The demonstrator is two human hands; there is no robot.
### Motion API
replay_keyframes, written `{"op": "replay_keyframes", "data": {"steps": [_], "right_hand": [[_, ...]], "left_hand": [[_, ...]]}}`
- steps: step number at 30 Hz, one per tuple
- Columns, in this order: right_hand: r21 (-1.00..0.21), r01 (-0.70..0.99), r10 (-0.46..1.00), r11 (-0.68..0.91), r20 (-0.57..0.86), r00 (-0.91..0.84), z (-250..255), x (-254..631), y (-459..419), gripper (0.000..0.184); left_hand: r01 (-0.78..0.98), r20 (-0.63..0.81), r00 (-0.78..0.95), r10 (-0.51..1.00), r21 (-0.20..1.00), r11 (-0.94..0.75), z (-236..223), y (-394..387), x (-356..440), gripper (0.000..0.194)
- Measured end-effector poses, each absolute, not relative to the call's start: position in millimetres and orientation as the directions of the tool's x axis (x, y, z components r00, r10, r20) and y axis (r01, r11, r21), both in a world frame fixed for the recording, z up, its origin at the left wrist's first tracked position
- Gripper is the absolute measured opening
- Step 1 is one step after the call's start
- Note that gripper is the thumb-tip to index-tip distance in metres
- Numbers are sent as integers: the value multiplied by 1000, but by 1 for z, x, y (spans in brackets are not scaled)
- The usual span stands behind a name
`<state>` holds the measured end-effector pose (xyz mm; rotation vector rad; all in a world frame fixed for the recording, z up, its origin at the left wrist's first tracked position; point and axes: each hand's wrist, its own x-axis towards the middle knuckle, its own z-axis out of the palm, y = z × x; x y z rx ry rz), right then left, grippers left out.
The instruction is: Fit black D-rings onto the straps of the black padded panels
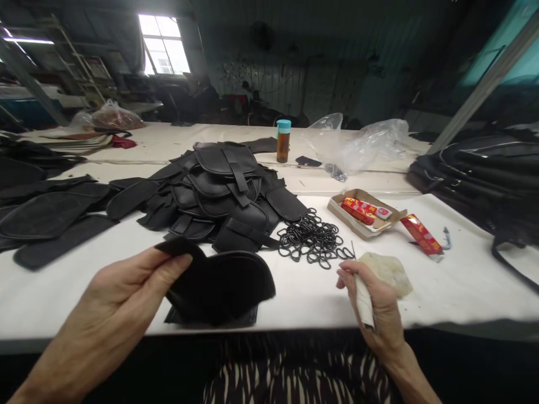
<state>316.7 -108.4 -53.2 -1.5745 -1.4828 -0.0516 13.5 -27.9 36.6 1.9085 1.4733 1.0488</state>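
Observation:
My left hand (138,286) pinches the edge of a black padded piece (227,283) between thumb and fingers. The piece bends upward in a curve just above the table's front edge, and part of it rests over another black layer. My right hand (377,303) is closed around an awl (364,300) with a white-wrapped handle; its thin metal point sticks up past the fingers. Beside that hand lies a yellowish translucent lump (387,272). A heap of black D-rings (311,235) lies between and beyond my hands.
Behind my left hand is a pile of black leather-like pouches (227,179), with flat black pieces (54,213) further left. A cardboard tray (366,227) holds red boxes. A bottle (283,143), clear plastic bags (370,140) and a black bag (475,174) stand further back.

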Motion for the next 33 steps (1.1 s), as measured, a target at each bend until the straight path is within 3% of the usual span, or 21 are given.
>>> {"op": "replay_keyframes", "data": {"steps": [3, 5, 7, 10, 12, 14, 16, 23, 27, 30, 33], "right_hand": [[-495, 850, 769, 181, 610, 192, -61, 321, -95, 10], [-445, 875, 791, 190, 598, 132, -64, 323, -86, 10], [-378, 901, 814, 212, 579, 51, -66, 323, -77, 12], [-296, 925, 846, 240, 530, -50, -68, 321, -65, 15], [-267, 931, 860, 247, 503, -84, -68, 318, -59, 17], [-261, 932, 868, 250, 487, -96, -69, 317, -55, 18], [-277, 927, 874, 254, 477, -97, -69, 316, -55, 17], [-373, 869, 868, 324, 483, -117, -71, 315, -70, 20], [-459, 842, 843, 282, 538, 11, -76, 314, -75, 25], [-532, 817, 816, 225, 561, 141, -73, 311, -76, 19], [-567, 795, 785, 215, 585, 205, -66, 301, -73, 12]], "left_hand": [[509, -11, 407, 914, 833, -217, 34, -27, 47, 22], [513, -102, 555, 826, 823, -243, 19, -25, 76, 29], [571, -14, 591, 807, 714, -406, -1, -24, 103, 28], [641, 236, 603, 762, 426, -639, -26, -30, 131, 21], [698, 298, 595, 747, 270, -664, -35, -36, 140, 23], [732, 271, 588, 762, 222, -644, -40, -41, 144, 24], [746, 207, 571, 795, 275, -607, -43, -43, 145, 26], [652, 106, 445, 889, 642, -403, -42, -40, 143, 25], [525, -106, 391, 914, 842, -127, -38, -38, 140, 28], [405, -253, 405, 878, 911, 75, -38, -33, 139, 25], [334, -295, 428, 854, 930, 154, -40, -30, 139, 22]]}}
